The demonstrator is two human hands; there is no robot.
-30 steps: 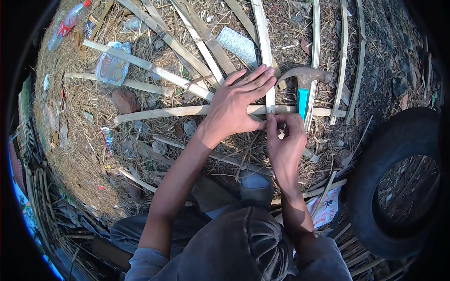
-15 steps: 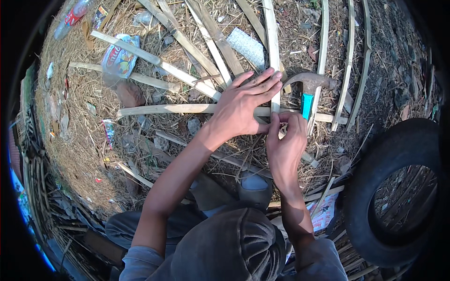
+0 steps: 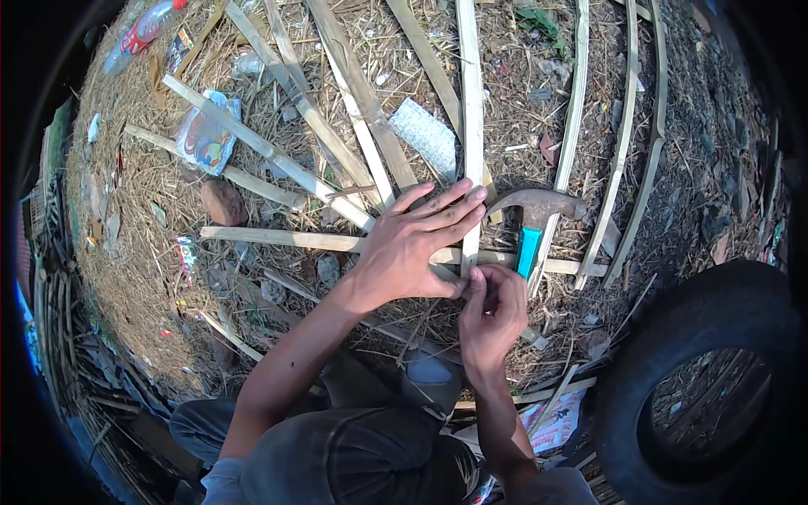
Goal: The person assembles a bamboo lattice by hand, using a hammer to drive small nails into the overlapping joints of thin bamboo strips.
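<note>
My left hand (image 3: 408,244) lies flat with fingers spread, its fingertips on an upright pale wooden strip (image 3: 471,101) and its palm over a crosswise strip (image 3: 286,239). Close beside it, my right hand (image 3: 495,316) is closed, thumb and forefinger pinched together at the near end of the upright strip. Whatever the pinch holds is hidden. A claw hammer (image 3: 543,204) with a rusty head and teal handle rests against another strip (image 3: 576,109). Its handle runs down behind my right fingers; I cannot tell whether they grip it.
More strips (image 3: 628,126) fan out over straw-covered ground. A black tyre (image 3: 619,412) lies at the lower right. Around the left side are a reddish stone (image 3: 223,203), a plastic wrapper (image 3: 206,139) and a plastic bottle (image 3: 143,35). A speckled white piece (image 3: 425,136) lies between strips.
The view has shifted, so the hands, strips and hammer appear lower and slightly further left. Both hands keep nearly the same hold at the crossing.
</note>
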